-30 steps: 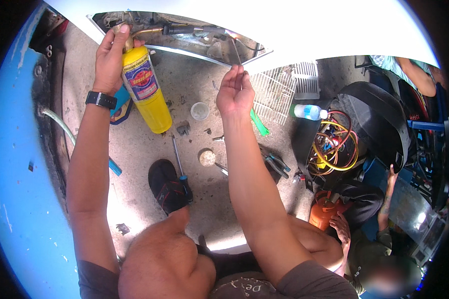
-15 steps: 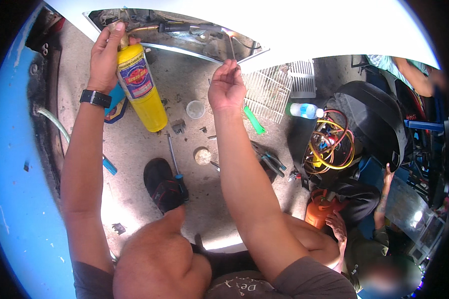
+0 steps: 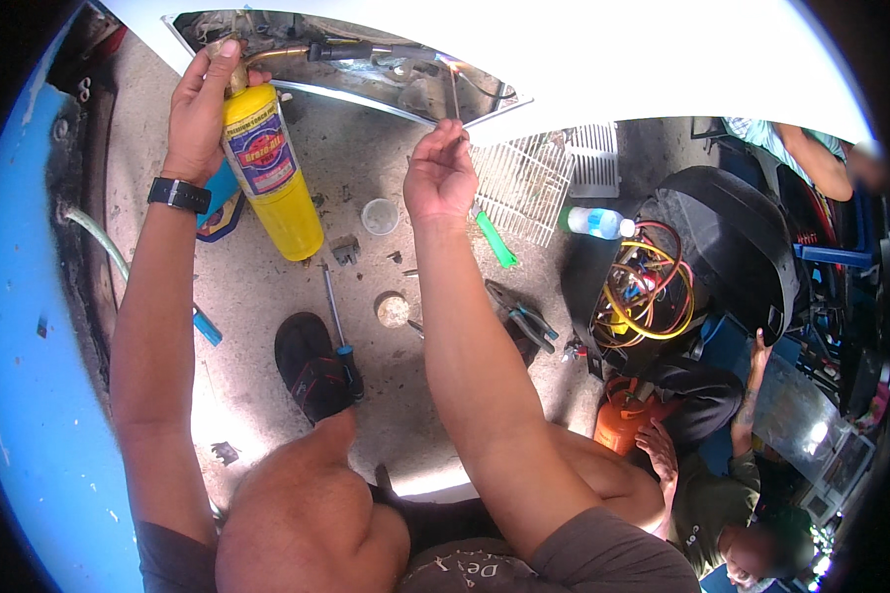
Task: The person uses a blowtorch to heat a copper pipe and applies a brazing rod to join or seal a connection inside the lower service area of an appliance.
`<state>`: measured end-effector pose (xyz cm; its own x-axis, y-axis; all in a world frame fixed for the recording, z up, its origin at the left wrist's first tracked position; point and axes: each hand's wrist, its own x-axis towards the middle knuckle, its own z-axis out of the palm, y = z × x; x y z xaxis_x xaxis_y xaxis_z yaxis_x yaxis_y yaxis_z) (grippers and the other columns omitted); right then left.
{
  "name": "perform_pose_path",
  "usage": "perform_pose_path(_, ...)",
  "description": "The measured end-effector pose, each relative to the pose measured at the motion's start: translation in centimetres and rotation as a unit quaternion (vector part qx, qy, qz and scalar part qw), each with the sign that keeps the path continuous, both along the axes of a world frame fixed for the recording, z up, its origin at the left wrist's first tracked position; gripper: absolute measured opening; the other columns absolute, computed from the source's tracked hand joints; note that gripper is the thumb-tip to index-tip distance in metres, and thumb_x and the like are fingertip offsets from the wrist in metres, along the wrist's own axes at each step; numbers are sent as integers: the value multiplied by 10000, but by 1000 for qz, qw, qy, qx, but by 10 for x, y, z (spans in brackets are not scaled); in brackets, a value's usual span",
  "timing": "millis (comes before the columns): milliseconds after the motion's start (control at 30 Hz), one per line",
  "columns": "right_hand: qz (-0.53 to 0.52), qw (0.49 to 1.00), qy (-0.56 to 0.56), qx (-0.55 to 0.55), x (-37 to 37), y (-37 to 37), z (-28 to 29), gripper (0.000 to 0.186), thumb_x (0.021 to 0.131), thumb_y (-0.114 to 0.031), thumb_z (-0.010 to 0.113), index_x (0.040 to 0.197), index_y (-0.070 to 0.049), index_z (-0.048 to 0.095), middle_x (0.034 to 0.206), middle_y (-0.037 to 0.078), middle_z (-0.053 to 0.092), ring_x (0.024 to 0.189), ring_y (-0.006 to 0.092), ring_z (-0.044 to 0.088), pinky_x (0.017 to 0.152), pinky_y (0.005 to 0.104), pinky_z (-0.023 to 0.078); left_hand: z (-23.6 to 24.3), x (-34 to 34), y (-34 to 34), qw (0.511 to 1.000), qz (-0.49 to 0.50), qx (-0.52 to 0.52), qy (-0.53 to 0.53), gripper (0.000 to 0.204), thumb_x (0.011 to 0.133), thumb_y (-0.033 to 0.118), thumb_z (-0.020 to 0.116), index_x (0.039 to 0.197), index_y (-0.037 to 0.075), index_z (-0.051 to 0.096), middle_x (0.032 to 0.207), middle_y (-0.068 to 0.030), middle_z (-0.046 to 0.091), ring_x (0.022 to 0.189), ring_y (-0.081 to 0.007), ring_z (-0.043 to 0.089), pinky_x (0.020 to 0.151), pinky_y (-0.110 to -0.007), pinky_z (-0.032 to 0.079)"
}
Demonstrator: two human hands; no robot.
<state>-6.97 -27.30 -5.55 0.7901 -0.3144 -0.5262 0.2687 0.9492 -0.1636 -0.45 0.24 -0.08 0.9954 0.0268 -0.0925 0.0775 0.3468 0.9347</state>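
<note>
My left hand (image 3: 198, 124) is wrapped round the brass valve at the top of a yellow gas torch (image 3: 287, 210), whose cylinder hangs tilted below it. The torch's tube (image 3: 279, 53) runs right, into an opening in a white panel (image 3: 613, 59). Inside, a bright glow shows near the tube's end, beside metal parts. My right hand (image 3: 441, 180) is closed in a pinch at the opening's lower edge. It grips the lower end of a thin rod (image 3: 455, 97), which stands upright with its upper end near the glow. My fingertips partly hide the rod's end.
Grilles (image 3: 526, 183), a green-handled tool (image 3: 495, 239), pliers (image 3: 526, 318), a screwdriver (image 3: 342, 341) and a plastic bottle (image 3: 599, 222) lie on the floor. A black bag (image 3: 737, 232) with coiled hoses (image 3: 653, 296) stands right. Nearby, a person's hand (image 3: 658, 445) touches an orange cylinder (image 3: 621, 415).
The whole view has shifted slightly, so most things sit a little farther left. Both my hands keep their grips, and the rod remains near the glow.
</note>
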Motion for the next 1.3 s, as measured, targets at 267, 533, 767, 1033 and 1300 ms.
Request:
perform_pose_path(267, 1, 999, 8, -34, -3, -5, 6, 206, 1052, -185, 487, 1067, -11, 597, 1067, 101, 686, 1047, 240, 648, 890, 332, 585, 0, -3, -1, 999, 4, 27, -19, 443, 966, 437, 651, 1213, 73, 596, 945, -99, 720, 873, -163, 710, 769, -292, 588)
perform_pose_path(533, 2, 998, 28, -51, -5, -10, 12, 225, 1061, -179, 447, 1054, 11, 567, 1058, 126, 682, 1043, 270, 657, 901, 357, 582, 0, -2, -4, 999, 7, 45, -17, 457, 960, 459, 651, 1201, 74, 598, 949, -104, 721, 872, -161, 711, 761, -291, 590)
perform_pose_path(767, 3, 997, 34, -66, -5, -14, 13, 227, 1066, -179, 441, 1055, 10, 566, 1062, 129, 677, 1047, 269, 652, 905, 363, 582, 1, -2, -6, 998, -4, 51, -31, 444, 961, 457, 650, 1185, 77, 599, 946, -97, 719, 876, -163, 712, 763, -291, 592)
perform_pose_path(1033, 0, 997, 44, -59, -2, -12, 14, 213, 1065, -171, 441, 1072, 8, 557, 1087, 136, 670, 1073, 277, 644, 913, 372, 582, 2, -4, -6, 999, -1, 45, -29, 448, 965, 453, 645, 1199, 74, 592, 947, -102, 721, 876, -165, 713, 765, -293, 591)
perform_pose_path(1300, 10, 997, 36, -69, -3, -13, 15, 222, 1064, -175, 446, 1064, 8, 572, 1121, 133, 665, 1089, 277, 638, 918, 372, 577, 4, -6, -7, 999, 6, 49, -22, 456, 968, 453, 641, 1217, 74, 593, 956, -119, 727, 873, -174, 714, 764, -296, 592)
